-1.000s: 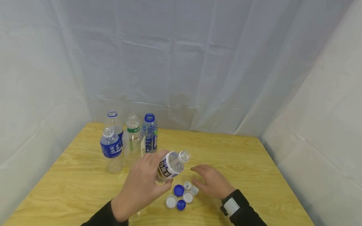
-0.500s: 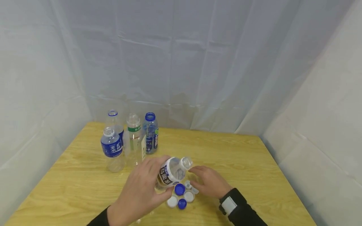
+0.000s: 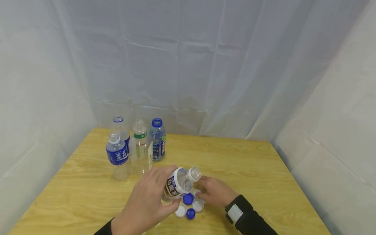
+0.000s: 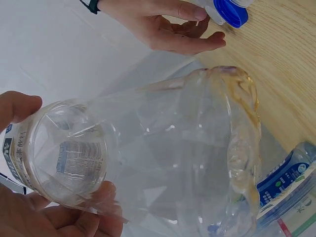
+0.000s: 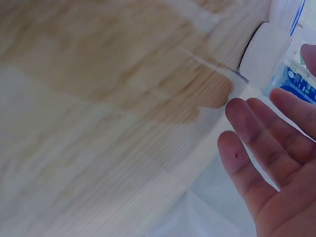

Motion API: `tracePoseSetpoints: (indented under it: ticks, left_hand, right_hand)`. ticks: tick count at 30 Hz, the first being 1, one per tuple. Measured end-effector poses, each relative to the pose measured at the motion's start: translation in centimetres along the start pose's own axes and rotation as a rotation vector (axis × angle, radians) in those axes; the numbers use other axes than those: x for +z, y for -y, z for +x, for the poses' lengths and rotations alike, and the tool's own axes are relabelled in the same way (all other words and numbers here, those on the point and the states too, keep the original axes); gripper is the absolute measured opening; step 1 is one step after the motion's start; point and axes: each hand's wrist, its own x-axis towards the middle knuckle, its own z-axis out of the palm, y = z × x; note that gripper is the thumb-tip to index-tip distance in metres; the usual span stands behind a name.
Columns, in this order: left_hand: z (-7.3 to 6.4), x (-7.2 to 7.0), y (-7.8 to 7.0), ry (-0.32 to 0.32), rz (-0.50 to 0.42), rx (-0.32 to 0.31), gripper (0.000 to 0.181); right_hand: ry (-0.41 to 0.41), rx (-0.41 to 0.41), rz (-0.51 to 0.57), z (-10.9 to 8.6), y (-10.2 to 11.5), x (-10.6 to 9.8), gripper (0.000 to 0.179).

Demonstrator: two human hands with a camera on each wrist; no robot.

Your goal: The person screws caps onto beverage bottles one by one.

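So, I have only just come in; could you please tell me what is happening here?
A person's left hand holds an open bottle, tilted with its mouth toward the right hand. The right fingers are at a white cap among loose white and blue caps on the table; I cannot tell if they grip it. More open bottles stand farther back, on the left.

Free way: ran over the bench [image 3: 261, 176], rightward of the right hand [image 3: 215, 191]. Obstacles: standing bottles [image 3: 141, 145] blocked the left rear; a tilted bottle [image 3: 175, 185], in the left hand [image 3: 147, 195], filled the gap between hands; loose caps [image 3: 198, 205] lay near both; sheeting [image 3: 191, 65] rose behind.
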Motion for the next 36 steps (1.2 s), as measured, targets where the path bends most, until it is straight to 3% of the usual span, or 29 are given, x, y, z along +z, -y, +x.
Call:
tracePoseSetpoints:
  ticks: [14,24,36]
  left_hand:
    - [0.4,1.3,0.8,0.041,0.038,-0.036,0.083]
    - [0.9,2.1,1.4,0.062,0.038,-0.045,0.082]
    - [1.3,2.7,1.8,0.082,0.041,-0.058,0.083]
  right_hand:
    - [0.083,-0.047,0.037,0.6,0.3,-0.4,0.024]
    - [0.113,-0.022,0.043,0.9,0.3,-0.4,0.023]
    - [0.040,-0.010,0.058,0.7,0.3,-0.6,0.028]
